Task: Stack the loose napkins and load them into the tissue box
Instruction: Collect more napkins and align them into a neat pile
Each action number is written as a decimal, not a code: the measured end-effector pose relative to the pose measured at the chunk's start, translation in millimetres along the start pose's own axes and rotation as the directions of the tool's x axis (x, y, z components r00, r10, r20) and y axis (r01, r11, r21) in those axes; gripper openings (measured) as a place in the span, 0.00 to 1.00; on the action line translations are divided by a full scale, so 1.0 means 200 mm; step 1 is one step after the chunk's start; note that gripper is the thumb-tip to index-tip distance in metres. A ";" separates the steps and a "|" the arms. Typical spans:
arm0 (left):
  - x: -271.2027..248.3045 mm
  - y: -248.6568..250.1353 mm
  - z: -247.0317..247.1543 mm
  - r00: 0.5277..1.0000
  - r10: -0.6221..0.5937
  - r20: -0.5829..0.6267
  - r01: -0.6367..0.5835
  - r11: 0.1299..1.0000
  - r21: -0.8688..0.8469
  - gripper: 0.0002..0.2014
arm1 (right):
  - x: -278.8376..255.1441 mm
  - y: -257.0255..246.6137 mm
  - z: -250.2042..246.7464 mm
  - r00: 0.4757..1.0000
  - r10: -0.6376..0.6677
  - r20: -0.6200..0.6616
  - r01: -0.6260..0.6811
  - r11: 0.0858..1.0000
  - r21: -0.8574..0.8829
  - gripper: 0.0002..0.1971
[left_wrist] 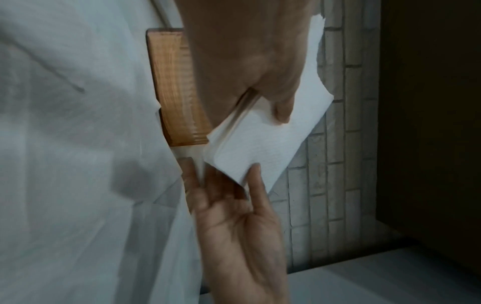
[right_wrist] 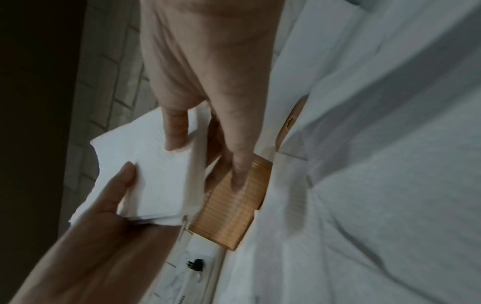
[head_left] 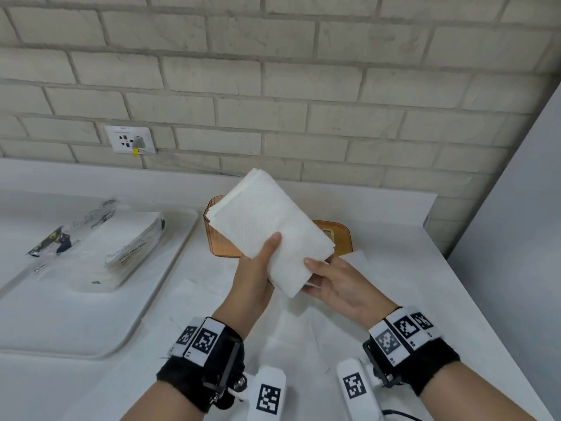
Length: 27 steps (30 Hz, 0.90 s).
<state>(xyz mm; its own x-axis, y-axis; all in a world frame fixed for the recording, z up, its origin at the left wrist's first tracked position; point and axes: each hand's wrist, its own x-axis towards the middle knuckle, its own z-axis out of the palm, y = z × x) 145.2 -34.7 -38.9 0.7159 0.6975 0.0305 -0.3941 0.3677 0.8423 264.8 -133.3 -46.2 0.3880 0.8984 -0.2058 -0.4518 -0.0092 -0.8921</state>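
Note:
A squared stack of white napkins [head_left: 267, 226] is held tilted in the air over the table, in front of the amber tissue box [head_left: 217, 241]. My left hand [head_left: 258, 268] grips the stack's near left edge with the thumb on top. My right hand [head_left: 328, 278] pinches the near right corner, thumb on top and fingers beneath. In the left wrist view the stack [left_wrist: 260, 144] sits between my left hand [left_wrist: 247, 61] and my right hand [left_wrist: 234, 205]. The right wrist view shows the stack [right_wrist: 151, 174] beside the box [right_wrist: 234, 205]. Most of the box's opening is hidden behind the stack.
The box's amber lid [head_left: 337, 235] lies to its right. Loose white napkin sheets [head_left: 288, 329] are spread on the table under my hands. A white tray [head_left: 91, 329] on the left carries an opened napkin package [head_left: 100, 247]. A brick wall stands behind, with the table edge at right.

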 end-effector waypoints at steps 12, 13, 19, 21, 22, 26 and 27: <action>0.00 0.06 -0.38 0.986 -0.109 0.128 -0.037 0.600 0.799 0.25 | -0.01 -0.04 -0.17 0.990 -0.126 -0.059 0.057 0.755 -0.653 0.22; 0.02 0.04 -0.39 0.984 -0.124 0.130 -0.037 0.569 0.822 0.23 | -0.02 -0.03 -0.17 0.994 -0.085 -0.065 0.019 0.744 -0.668 0.23; 0.03 -0.03 -0.38 0.981 -0.163 0.105 0.008 0.575 0.818 0.19 | 0.00 0.02 -0.15 0.994 -0.045 -0.098 -0.031 0.745 -0.666 0.29; 0.04 -0.04 -0.38 0.983 -0.165 0.083 0.029 0.582 0.813 0.18 | 0.00 0.01 -0.15 0.994 -0.034 -0.100 -0.042 0.738 -0.674 0.28; 0.04 -0.04 -0.39 0.983 -0.165 0.078 0.033 0.581 0.813 0.18 | 0.00 0.01 -0.16 0.995 -0.035 -0.094 -0.038 0.737 -0.674 0.27; 0.03 -0.02 -0.40 0.989 -0.119 0.093 -0.013 0.549 0.836 0.19 | 0.00 0.00 -0.18 0.996 -0.045 -0.073 -0.013 0.759 -0.651 0.23; 0.03 -0.01 -0.39 0.991 -0.084 0.101 -0.039 0.549 0.835 0.18 | 0.01 -0.01 -0.19 0.995 -0.061 -0.078 -0.003 0.767 -0.642 0.24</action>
<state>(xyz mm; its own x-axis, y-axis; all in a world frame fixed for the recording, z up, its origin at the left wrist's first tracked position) 104.7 17.1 -81.9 0.8011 0.5984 0.0140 0.2372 -0.3389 0.9104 296.2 -148.7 -60.1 0.4763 0.8603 -0.1818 0.1681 -0.2921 -0.9415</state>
